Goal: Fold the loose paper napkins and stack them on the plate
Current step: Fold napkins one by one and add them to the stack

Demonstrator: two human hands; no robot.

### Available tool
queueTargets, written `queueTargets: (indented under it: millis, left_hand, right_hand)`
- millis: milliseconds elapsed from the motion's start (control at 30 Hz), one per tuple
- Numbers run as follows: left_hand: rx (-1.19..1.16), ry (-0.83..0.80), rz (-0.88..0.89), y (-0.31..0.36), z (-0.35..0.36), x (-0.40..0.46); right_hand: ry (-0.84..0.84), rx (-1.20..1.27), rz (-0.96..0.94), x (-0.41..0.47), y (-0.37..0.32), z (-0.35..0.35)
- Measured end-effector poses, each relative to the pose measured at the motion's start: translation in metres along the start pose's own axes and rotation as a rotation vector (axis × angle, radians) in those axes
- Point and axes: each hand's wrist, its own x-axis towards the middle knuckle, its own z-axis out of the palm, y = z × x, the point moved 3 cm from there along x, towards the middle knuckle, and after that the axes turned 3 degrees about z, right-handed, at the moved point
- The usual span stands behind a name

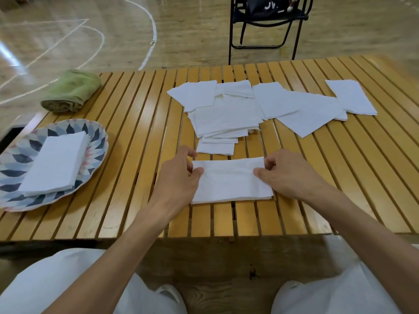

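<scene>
A white paper napkin [229,180], folded into a wide strip, lies on the slatted wooden table [127,155] in front of me. My left hand [179,177] pinches its left end between thumb and fingers. My right hand [288,173] pinches its right end the same way. Behind it spreads a heap of several loose white napkins [226,114], reaching to the right [351,98]. At the left stands a patterned plate [95,141] carrying a stack of folded napkins [56,164].
A rolled green towel [70,91] lies at the table's back left corner. A black folding chair [267,21] stands on the gym floor beyond the table. The table's near edge is just above my knees.
</scene>
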Motion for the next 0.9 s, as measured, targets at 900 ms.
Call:
queueTargets:
  millis: [900]
  left_hand:
    - [0.348,-0.177,0.375,0.021,0.006,0.0]
  right_hand:
    - [0.038,-0.202,-0.35,-0.013,-0.017,-0.004]
